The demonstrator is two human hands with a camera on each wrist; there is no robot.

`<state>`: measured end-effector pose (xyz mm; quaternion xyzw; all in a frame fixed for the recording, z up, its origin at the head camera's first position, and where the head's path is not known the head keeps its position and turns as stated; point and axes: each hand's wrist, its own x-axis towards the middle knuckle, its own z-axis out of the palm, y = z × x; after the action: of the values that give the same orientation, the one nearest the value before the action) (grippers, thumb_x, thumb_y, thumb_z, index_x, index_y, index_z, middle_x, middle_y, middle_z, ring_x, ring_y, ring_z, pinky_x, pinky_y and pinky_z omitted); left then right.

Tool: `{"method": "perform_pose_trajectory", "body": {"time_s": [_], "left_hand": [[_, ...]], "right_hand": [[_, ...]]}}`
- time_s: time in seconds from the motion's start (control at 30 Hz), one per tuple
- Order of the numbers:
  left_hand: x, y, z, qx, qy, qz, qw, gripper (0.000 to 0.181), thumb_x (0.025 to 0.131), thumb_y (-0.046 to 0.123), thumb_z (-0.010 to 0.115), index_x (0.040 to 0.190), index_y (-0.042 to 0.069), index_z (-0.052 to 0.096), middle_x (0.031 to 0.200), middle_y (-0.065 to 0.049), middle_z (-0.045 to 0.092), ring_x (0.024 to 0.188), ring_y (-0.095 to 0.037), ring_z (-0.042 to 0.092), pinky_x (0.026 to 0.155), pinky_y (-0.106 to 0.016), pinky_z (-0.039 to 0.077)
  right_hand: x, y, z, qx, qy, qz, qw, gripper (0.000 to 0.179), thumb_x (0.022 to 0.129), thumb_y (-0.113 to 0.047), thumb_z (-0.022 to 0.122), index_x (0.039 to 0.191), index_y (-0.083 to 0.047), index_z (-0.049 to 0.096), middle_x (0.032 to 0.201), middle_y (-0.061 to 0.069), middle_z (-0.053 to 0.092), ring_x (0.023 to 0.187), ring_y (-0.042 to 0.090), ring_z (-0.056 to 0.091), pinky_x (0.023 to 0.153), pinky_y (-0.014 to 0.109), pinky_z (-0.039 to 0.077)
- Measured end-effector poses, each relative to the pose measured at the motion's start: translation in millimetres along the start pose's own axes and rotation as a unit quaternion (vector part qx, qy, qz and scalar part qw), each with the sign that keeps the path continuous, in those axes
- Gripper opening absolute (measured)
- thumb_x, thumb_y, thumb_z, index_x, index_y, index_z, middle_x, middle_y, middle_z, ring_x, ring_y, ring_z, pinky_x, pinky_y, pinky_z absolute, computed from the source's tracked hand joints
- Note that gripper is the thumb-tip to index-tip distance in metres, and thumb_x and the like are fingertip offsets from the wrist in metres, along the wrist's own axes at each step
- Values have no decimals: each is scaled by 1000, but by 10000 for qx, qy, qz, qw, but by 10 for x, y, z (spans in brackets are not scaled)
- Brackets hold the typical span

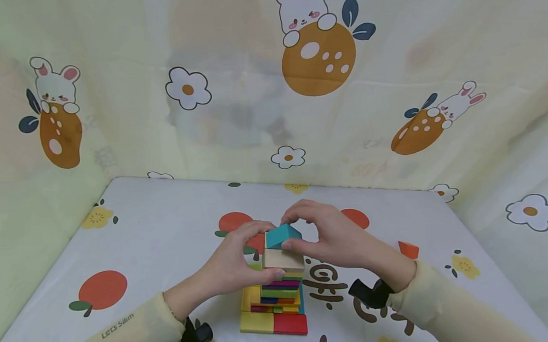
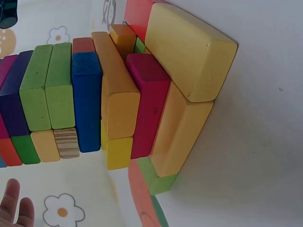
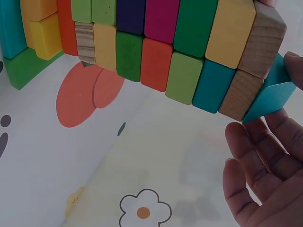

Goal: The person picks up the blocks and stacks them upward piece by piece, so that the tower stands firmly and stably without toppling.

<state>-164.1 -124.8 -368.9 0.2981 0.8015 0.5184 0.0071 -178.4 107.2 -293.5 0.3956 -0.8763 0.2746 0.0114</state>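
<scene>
A tall stack of coloured wooden blocks stands in front of me, with a plain wooden block near its top. On that sits a teal wedge-shaped block, which my right hand pinches between thumb and fingers. In the right wrist view the wedge lies against the plain wood, with the other fingers loosely bent beside it. My left hand frames the upper stack from the left. Its thumb rests at the plain block's near lower edge; two loose fingertips show clear of the stack.
An orange wedge-shaped block lies on the table at the right, beyond my right forearm. Yellow and red blocks form the near base of the stack. A patterned cloth covers the table, and a printed curtain hangs behind it.
</scene>
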Motion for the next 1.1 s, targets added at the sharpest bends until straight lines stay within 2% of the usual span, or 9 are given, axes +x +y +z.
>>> {"method": "perform_pose_trajectory", "body": {"time_s": [0.53,0.77,0.97,1.1], "left_hand": [[3,15,-2,3,-11,-33,10000,57,79,29,86,130,18,63,137,2,63,130,-21,55,110,-59,47],[-4,21,0,29,5,-67,10000,56,79,30,86,128,18,63,137,1,63,131,-22,55,110,-60,46],[-8,31,4,89,-11,-150,9998,59,79,32,85,132,17,62,138,0,62,132,-24,54,108,-60,48],[-9,36,7,140,13,-200,9997,61,79,32,85,133,16,62,140,-1,61,134,-24,54,107,-58,50]], "right_hand": [[5,-25,-11,-25,-71,119,9999,28,89,-24,81,112,-14,69,112,-6,68,105,10,63,93,38,57],[-64,29,-49,-162,39,285,9995,37,95,-26,73,128,-11,65,124,-1,68,113,17,64,94,42,56],[-244,262,-149,-248,332,725,9965,30,103,-21,61,129,-8,65,127,5,69,113,23,65,94,48,57],[-468,554,-236,-320,597,1311,9891,31,104,-21,60,131,-6,64,123,8,70,104,22,66,86,37,58]]}}
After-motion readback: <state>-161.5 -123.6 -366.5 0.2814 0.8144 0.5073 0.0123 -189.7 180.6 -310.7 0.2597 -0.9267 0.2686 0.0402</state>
